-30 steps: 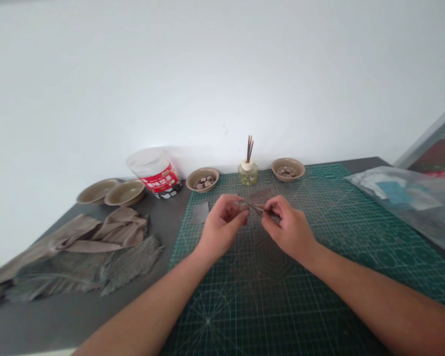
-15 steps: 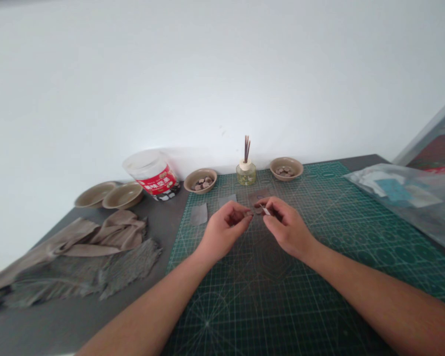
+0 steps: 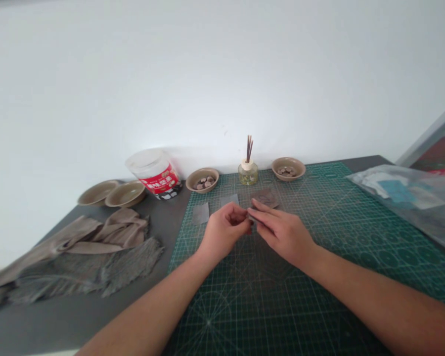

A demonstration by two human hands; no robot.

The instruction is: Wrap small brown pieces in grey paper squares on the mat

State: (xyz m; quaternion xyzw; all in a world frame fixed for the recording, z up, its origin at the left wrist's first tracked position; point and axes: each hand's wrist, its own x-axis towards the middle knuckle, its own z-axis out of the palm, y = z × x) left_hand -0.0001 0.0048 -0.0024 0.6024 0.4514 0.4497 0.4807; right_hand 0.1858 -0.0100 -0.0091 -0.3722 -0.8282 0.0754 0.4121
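Observation:
My left hand [image 3: 226,227] is closed in a pinch over the cutting mat [image 3: 222,306], thumb against forefinger, on a small brown piece mostly hidden by the fingers. My right hand [image 3: 282,232] meets it at the fingertips. Its fingers lie nearly straight, pressed together with the thumb beneath, around a thin greyish piece [image 3: 253,218] that shows only as an edge. Just behind the hands lies a brown square sheet [image 3: 266,198]. Two grey square sheets, one nearer [image 3: 200,214] and one farther [image 3: 229,200], rest on the mat to the left.
Small brown rounded pieces fill part of a left bowl [image 3: 191,184] and a right bowl [image 3: 299,173], with a reed diffuser [image 3: 248,174] between. Leftward stand a red-labelled jar [image 3: 159,180], two more bowls [image 3: 126,199] and crumpled cloth [image 3: 122,230]. A plastic bag [image 3: 404,193] lies right.
My right hand has moved slightly left, bringing its fingertips against the left hand's. Its fingers have straightened from a curled pinch, and the white-edged bit is hidden.

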